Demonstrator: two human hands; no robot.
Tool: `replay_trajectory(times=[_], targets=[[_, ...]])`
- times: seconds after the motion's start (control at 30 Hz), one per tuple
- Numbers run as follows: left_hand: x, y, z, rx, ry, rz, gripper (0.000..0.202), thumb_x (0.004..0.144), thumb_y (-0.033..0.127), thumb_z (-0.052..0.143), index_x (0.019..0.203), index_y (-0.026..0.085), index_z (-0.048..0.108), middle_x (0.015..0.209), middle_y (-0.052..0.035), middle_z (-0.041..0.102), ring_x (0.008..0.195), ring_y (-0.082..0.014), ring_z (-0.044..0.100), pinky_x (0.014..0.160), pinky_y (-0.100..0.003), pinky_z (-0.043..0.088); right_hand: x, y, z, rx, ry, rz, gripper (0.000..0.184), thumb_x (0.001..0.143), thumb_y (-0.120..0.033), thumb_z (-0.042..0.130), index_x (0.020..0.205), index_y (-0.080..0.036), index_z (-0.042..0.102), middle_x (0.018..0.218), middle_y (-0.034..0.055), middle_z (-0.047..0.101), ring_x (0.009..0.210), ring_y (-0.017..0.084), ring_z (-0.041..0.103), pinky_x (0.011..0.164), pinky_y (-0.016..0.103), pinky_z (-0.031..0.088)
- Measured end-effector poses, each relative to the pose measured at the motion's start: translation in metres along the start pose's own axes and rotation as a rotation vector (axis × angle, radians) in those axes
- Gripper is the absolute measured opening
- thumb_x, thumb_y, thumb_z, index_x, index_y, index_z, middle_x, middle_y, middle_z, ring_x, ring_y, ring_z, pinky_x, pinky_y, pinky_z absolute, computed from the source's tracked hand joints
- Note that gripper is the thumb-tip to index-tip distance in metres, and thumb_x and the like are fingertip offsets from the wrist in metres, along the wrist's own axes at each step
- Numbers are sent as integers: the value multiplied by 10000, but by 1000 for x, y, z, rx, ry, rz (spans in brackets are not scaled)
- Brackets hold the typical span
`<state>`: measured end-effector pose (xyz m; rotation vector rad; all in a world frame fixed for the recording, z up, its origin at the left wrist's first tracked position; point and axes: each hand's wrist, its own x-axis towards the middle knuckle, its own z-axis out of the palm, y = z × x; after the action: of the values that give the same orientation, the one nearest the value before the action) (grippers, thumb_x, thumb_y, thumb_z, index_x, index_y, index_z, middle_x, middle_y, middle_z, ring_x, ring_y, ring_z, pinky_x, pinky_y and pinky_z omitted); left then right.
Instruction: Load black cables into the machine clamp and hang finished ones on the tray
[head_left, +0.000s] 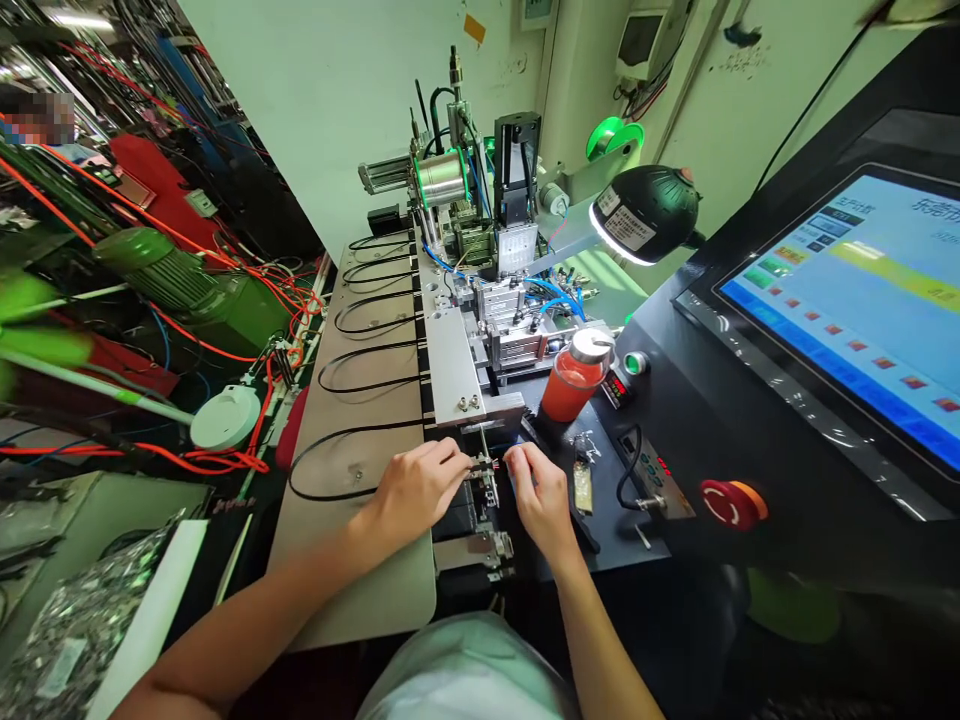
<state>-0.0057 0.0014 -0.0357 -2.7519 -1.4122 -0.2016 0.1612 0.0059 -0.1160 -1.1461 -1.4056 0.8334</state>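
On the touchscreen [870, 320] at the right edge of the dark control panel [660, 520], I see a line of Chinese characters along the top, but they're too blurred for me to read. The white label on the black lamp [626, 222] has dark print, too small to make out. Just past my right hand [541, 497], the small meter [615, 388] glows with red digits, and a second red readout [662, 466] sits near the emergency stop button [731, 502]. I can't read either number. The white label on the foil bag [61, 667] stays illegible too.
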Motion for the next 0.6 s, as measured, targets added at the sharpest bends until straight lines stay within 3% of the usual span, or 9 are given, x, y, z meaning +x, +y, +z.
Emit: replay_trajectory(times=[0.1,0.2,0.43,0.6], targets=[[1,-5,-2,-17,-51,-51,168,950,232,490,882,190,639,857,-19,637,799,-151,608,677,-252,447,-2,-9,-6,-142,-21,-177,231,966,-210,391,880,-185,604,826,56,629,777,175,561,714,305,444],[2,-6,-3,-12,-72,-52,179,952,221,478,858,182,624,843,-20,627,783,-157,601,669,-263,438,-7,-14,-7,-220,-40,-295,231,944,-149,411,905,-193,634,824,66,656,794,195,582,722,332,475],[2,-5,-5,11,-94,-38,186,954,212,465,838,182,608,853,-17,623,766,-150,592,650,-256,418,-16,-14,-23,-322,245,-288,203,951,-146,439,966,-178,639,868,82,665,825,196,617,750,349,494],[1,1,-8,43,-112,-22,173,939,187,480,849,175,627,873,-33,635,781,-164,595,645,-262,412,-20,-28,-32,-336,279,-311,175,944,-148,467,905,-192,632,804,56,667,752,181,625,718,320,477]])
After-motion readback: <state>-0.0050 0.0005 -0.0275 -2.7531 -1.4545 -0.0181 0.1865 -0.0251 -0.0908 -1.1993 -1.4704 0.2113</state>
